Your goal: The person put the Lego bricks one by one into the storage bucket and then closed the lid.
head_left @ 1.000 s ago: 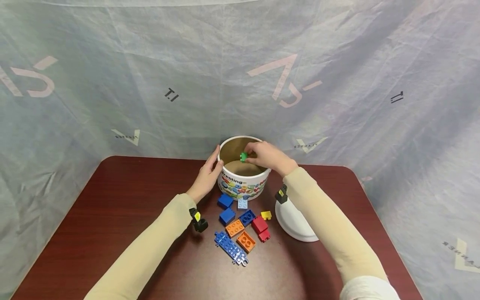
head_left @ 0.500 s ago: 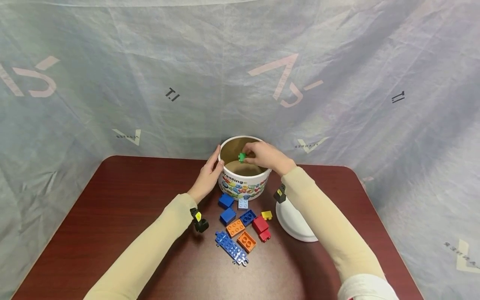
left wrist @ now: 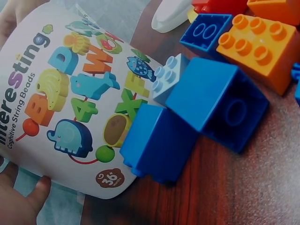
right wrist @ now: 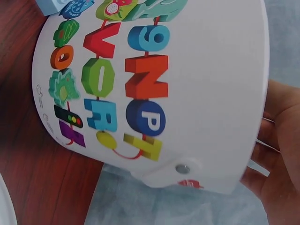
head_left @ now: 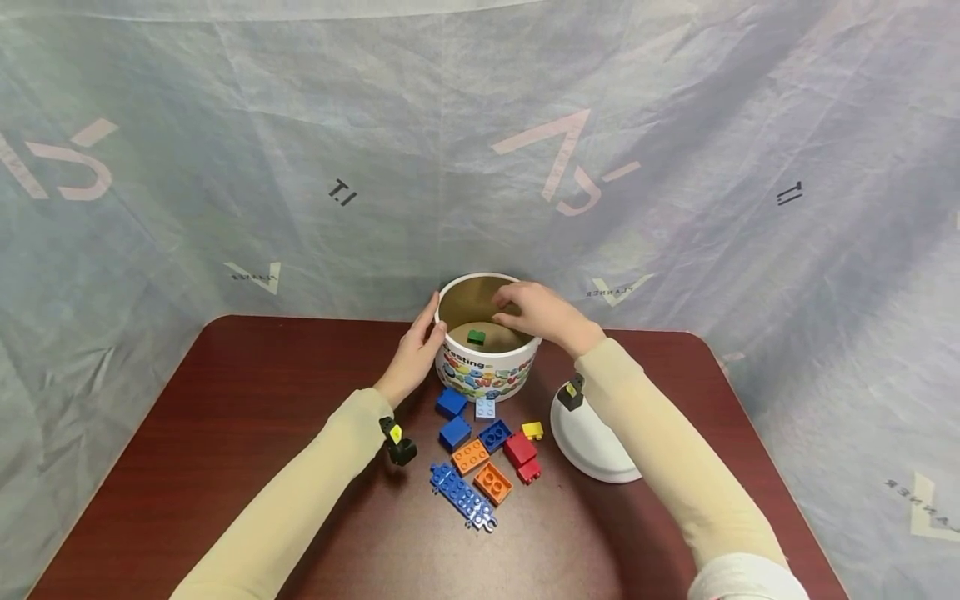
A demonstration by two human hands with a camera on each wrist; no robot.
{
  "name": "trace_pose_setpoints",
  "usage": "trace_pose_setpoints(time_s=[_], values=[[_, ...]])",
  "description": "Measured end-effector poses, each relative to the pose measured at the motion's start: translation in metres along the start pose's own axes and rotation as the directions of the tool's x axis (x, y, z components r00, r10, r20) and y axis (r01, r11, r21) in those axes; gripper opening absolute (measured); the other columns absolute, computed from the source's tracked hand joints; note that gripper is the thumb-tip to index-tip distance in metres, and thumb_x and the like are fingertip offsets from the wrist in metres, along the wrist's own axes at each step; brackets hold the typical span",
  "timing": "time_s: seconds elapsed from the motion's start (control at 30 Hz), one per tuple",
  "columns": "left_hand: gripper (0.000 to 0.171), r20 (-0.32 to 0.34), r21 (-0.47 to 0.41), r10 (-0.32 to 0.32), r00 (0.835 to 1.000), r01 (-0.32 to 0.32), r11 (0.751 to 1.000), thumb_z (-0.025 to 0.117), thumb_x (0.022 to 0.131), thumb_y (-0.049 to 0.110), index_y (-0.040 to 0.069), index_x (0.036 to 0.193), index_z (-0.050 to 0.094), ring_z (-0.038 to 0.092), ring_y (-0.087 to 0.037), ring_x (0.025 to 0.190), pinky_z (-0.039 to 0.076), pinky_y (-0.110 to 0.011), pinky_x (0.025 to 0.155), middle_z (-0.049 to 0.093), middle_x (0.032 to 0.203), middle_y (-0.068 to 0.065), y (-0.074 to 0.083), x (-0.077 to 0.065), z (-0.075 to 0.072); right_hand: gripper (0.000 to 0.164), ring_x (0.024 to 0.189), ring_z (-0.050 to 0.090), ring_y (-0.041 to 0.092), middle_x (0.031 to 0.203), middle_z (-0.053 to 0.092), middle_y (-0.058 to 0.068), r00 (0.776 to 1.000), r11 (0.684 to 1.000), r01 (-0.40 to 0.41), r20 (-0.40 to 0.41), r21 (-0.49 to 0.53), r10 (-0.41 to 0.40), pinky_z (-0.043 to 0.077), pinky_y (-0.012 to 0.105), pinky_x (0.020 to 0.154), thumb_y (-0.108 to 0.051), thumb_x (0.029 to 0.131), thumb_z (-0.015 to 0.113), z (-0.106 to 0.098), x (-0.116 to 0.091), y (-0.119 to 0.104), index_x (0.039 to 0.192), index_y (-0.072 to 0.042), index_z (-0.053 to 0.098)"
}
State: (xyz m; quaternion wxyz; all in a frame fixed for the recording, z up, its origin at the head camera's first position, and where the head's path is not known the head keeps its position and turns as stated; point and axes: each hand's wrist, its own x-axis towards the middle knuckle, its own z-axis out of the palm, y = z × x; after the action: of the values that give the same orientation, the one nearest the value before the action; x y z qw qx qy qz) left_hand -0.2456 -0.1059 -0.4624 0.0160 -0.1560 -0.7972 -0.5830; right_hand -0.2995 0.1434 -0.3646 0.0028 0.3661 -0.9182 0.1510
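Observation:
A white round bucket [head_left: 486,367] with printed letters and pictures stands uncovered at the back of the table. My left hand [head_left: 411,354] rests against its left side, fingers straight; some of its fingertips [left wrist: 40,190] show at the wall in the left wrist view. Inside, low in the bucket, is a green brick [head_left: 476,337]. Over the right part of the opening hangs my right hand [head_left: 542,317], fingers loosely bent and holding nothing, apart from the brick. In the right wrist view the right hand [right wrist: 281,136] is partly hidden behind the bucket's rim.
In front of the bucket lie blue bricks [head_left: 454,433], a light blue brick [head_left: 485,408], orange bricks [head_left: 470,457], red bricks [head_left: 521,450], a yellow brick [head_left: 532,431] and a long blue piece [head_left: 462,497]. A white lid [head_left: 596,442] lies under the right forearm. Grey sheeting [head_left: 375,125] hangs behind.
The right hand held the green brick over the bucket, moved it slightly left and let go; the brick is now lower inside. The right hand has drawn back slightly right. The left hand stays put.

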Motion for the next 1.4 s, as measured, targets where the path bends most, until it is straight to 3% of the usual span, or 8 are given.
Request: trace_pose_setpoints(time_s=[0.3,0.6,0.83,1.03,1.4], values=[[0.064,0.005,-0.004,0.021,1.000,-0.021,1.000,0.043,0.114,0.027,0.019,0.169,0.013,0.012,-0.026,0.160,0.022,-0.052,0.127,0.010,0.175,-0.002,-0.001,0.002,-0.001,0.026,0.112,0.066,0.033,0.116,0.073,0.013,0.995,0.999,0.041,-0.088,-0.021,-0.042,0.053,0.049,0.099,-0.018,0.098,0.074,-0.012,-0.027,0.000,0.118,-0.001,0.074],[0.064,0.004,0.000,0.010,1.000,-0.010,1.000,0.044,0.114,0.028,0.019,0.169,0.013,0.012,-0.024,0.160,0.023,-0.050,0.127,0.011,0.175,0.001,-0.001,0.003,0.000,0.028,0.108,0.067,0.032,0.116,0.072,0.012,0.993,0.999,0.039,-0.114,-0.025,-0.042,0.056,0.046,0.091,-0.020,0.099,0.074,-0.023,-0.057,-0.003,0.121,-0.003,0.074],[0.063,-0.002,-0.017,0.016,1.000,-0.016,1.000,0.045,0.114,0.028,0.020,0.169,0.016,0.013,-0.026,0.160,0.024,-0.053,0.126,0.013,0.175,-0.001,-0.001,0.002,-0.001,0.029,0.110,0.066,0.027,0.118,0.071,0.009,0.988,0.998,0.049,-0.147,-0.032,-0.053,0.056,0.046,0.093,-0.022,0.098,0.075,-0.020,-0.082,-0.002,0.122,-0.006,0.073],[0.063,-0.014,-0.020,0.020,1.000,-0.021,1.000,0.045,0.114,0.023,0.016,0.169,0.015,0.013,-0.030,0.160,0.022,-0.056,0.126,0.013,0.175,-0.006,0.000,0.002,-0.001,0.031,0.107,0.066,0.026,0.115,0.072,0.009,0.986,0.998,0.067,-0.155,-0.013,-0.068,0.057,0.047,0.091,-0.020,0.096,0.077,-0.015,-0.101,-0.003,0.123,-0.005,0.072],[0.061,0.003,-0.027,-0.012,1.000,0.012,1.000,0.044,0.113,0.013,0.002,0.166,0.016,0.015,-0.037,0.158,0.024,-0.057,0.125,0.013,0.173,-0.017,0.045,-0.014,-0.008,0.032,0.108,0.067,0.022,0.114,0.073,0.006,0.990,0.999,0.045,-0.137,-0.009,-0.046,0.059,0.042,0.091,-0.022,0.092,0.082,0.012,-0.132,-0.001,0.120,-0.008,0.074]])
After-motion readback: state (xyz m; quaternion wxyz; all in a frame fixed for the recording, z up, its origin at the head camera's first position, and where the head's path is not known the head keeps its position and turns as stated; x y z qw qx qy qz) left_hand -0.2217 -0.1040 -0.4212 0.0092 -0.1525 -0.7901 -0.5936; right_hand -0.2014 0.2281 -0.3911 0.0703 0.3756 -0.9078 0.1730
